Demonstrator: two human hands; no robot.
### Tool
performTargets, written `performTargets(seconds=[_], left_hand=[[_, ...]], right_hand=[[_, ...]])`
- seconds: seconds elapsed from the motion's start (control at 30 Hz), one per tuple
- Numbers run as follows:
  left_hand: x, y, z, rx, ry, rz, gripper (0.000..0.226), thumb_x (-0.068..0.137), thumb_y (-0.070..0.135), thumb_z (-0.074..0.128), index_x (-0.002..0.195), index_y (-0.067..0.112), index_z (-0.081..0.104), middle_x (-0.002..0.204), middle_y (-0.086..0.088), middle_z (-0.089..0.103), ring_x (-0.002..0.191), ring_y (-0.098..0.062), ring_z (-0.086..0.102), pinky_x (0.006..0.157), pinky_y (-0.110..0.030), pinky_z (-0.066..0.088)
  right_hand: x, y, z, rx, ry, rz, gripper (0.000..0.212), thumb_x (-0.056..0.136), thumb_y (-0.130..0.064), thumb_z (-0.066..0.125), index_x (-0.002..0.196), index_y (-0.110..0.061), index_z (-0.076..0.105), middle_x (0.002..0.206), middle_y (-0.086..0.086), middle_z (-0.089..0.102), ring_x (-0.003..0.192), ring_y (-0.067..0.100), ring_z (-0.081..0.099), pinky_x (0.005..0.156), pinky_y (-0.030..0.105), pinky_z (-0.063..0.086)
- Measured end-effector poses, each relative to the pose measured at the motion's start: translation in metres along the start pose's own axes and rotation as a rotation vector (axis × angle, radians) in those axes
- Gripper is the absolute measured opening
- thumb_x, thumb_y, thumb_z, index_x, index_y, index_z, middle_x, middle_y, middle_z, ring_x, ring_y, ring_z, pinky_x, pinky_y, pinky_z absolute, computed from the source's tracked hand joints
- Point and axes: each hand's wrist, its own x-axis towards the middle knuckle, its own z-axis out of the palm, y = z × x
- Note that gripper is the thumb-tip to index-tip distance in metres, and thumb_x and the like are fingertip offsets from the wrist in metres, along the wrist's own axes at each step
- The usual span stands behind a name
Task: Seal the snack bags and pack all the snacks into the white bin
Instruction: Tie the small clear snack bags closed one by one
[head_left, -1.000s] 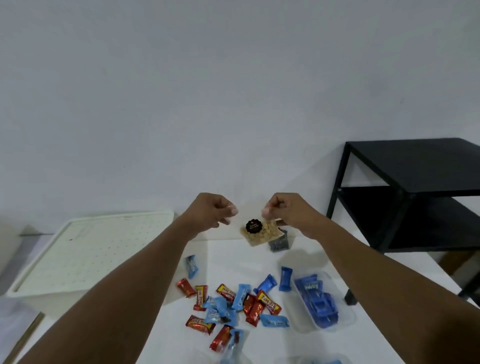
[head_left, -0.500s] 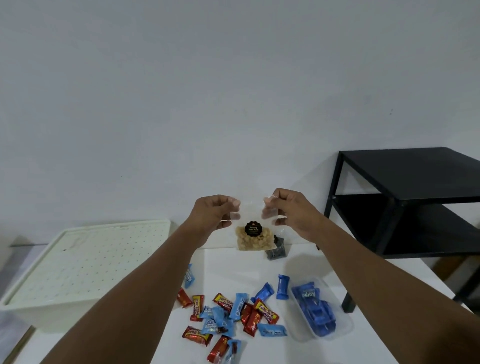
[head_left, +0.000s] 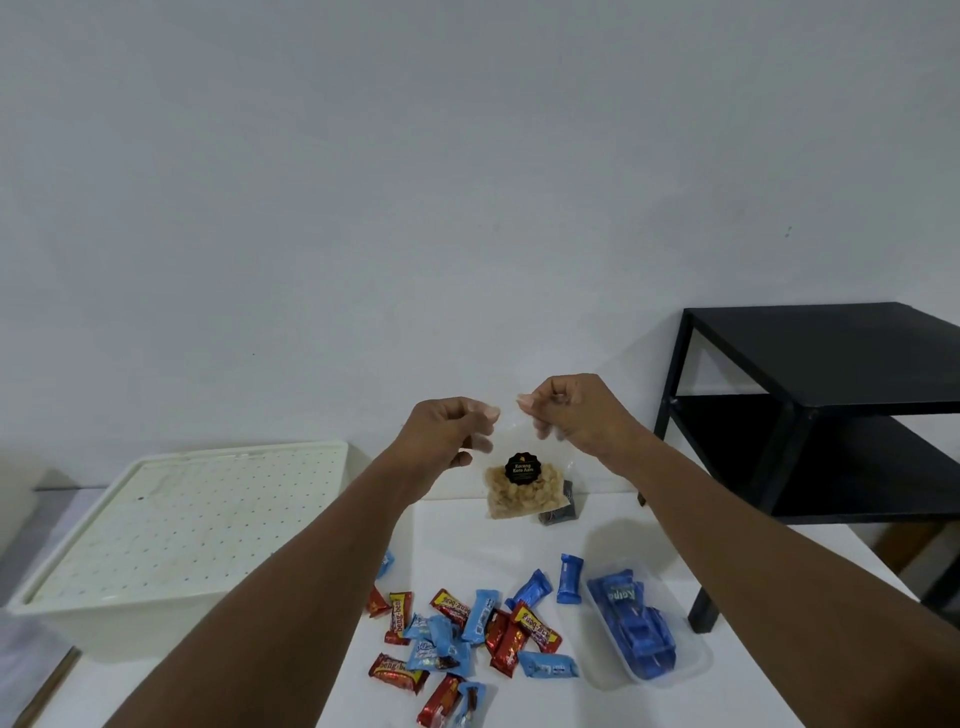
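"beng-beng" is printed on the red wrappers (head_left: 399, 618) at lower centre. A round black label (head_left: 523, 467) on the nut bag (head_left: 522, 499) is lettered, possibly "Kacang Koro Asin". Lettering on the blue packs (head_left: 621, 595) cannot be read.

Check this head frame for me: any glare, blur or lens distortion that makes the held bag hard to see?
Head view: the light is soft and even, with no harsh glare. Head view: the clear snack bag has a transparent top that nearly vanishes against the pale wall between the left hand and the right hand. Head view: the fingertips look slightly soft, and wide-angle distortion skews the white bin.
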Motion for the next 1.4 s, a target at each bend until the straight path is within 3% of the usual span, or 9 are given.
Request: performTargets(seconds=[0.2,0.4,0.63,0.83,0.97,1.03,1.13,1.23,1.4], left_hand=[[0.006,0.004,0.000,-0.040,0.050,0.069,0.010,0.090,0.022,0.070,0.083,0.016,0.068,0.071,-0.001,0.059,0.065,-0.014,0.057,0.067,-0.030,0.042],[0.003,0.001,0.011,0.025,-0.009,0.019,0.020,0.086,0.030,0.076,0.093,0.011,0.073,0.076,0.002,0.065,0.068,-0.013,0.059,0.068,-0.030,0.044],[0.007,0.005,0.011,0.055,0.019,0.107,0.011,0.088,0.023,0.075,0.082,0.014,0.071,0.068,0.002,0.063,0.064,-0.012,0.056,0.068,-0.029,0.044],[-0.002,0.009,0.007,-0.069,-0.090,-0.095,0.029,0.086,0.037,0.074,0.095,0.009,0.073,0.084,-0.005,0.069,0.077,-0.020,0.070,0.072,-0.032,0.050],[-0.002,0.011,0.002,-0.182,-0.146,-0.096,0.033,0.088,0.030,0.073,0.102,0.000,0.070,0.094,-0.013,0.074,0.093,-0.033,0.074,0.078,-0.036,0.056],[0.000,0.007,0.004,-0.227,-0.090,-0.046,0.031,0.086,0.024,0.075,0.100,-0.003,0.070,0.095,-0.018,0.074,0.098,-0.036,0.073,0.082,-0.037,0.058],[0.003,0.000,0.009,-0.172,0.050,0.064,0.023,0.087,0.020,0.075,0.085,-0.002,0.070,0.079,-0.015,0.072,0.088,-0.035,0.074,0.078,-0.035,0.060],[0.005,-0.003,0.015,-0.102,0.132,0.135,0.025,0.090,0.018,0.072,0.073,0.002,0.067,0.067,-0.010,0.067,0.074,-0.031,0.071,0.075,-0.036,0.062],[-0.004,0.004,0.006,-0.150,-0.126,-0.051,0.029,0.091,0.032,0.070,0.085,0.003,0.067,0.087,-0.016,0.069,0.096,-0.037,0.073,0.082,-0.038,0.059]], right_hand=[[-0.006,0.012,-0.006,0.218,-0.006,0.081,0.018,0.089,-0.027,0.073,0.095,-0.009,0.072,0.087,0.008,0.076,0.083,0.021,0.073,0.076,0.034,0.051],[-0.008,0.011,-0.005,0.111,0.041,0.025,0.022,0.090,-0.023,0.072,0.092,-0.002,0.069,0.080,0.008,0.076,0.075,0.016,0.072,0.070,0.029,0.048],[-0.011,0.017,-0.003,0.225,0.061,0.080,0.028,0.090,-0.024,0.072,0.103,0.001,0.069,0.089,0.009,0.078,0.082,0.017,0.072,0.075,0.034,0.049],[-0.013,0.016,-0.014,0.162,0.012,0.061,0.017,0.088,-0.022,0.074,0.088,-0.006,0.067,0.085,0.006,0.077,0.081,0.014,0.071,0.072,0.032,0.045],[-0.011,0.017,-0.022,0.199,0.064,0.083,0.017,0.085,-0.025,0.077,0.087,-0.009,0.073,0.090,0.010,0.077,0.078,0.016,0.070,0.070,0.032,0.044],[-0.011,0.017,-0.024,0.257,0.104,0.088,0.019,0.082,-0.029,0.078,0.087,-0.012,0.074,0.088,0.010,0.076,0.077,0.017,0.068,0.069,0.032,0.044],[-0.012,0.017,-0.022,0.307,0.098,0.097,0.047,0.073,-0.042,0.077,0.099,-0.004,0.073,0.088,0.009,0.075,0.078,0.018,0.068,0.072,0.033,0.043],[-0.012,0.017,-0.021,0.322,0.060,0.112,0.040,0.079,-0.044,0.072,0.096,-0.008,0.072,0.088,0.007,0.075,0.081,0.017,0.069,0.077,0.035,0.042],[-0.013,0.016,-0.030,0.269,0.016,0.102,0.030,0.078,-0.041,0.072,0.084,-0.012,0.067,0.089,0.003,0.076,0.084,0.013,0.068,0.080,0.037,0.043]])
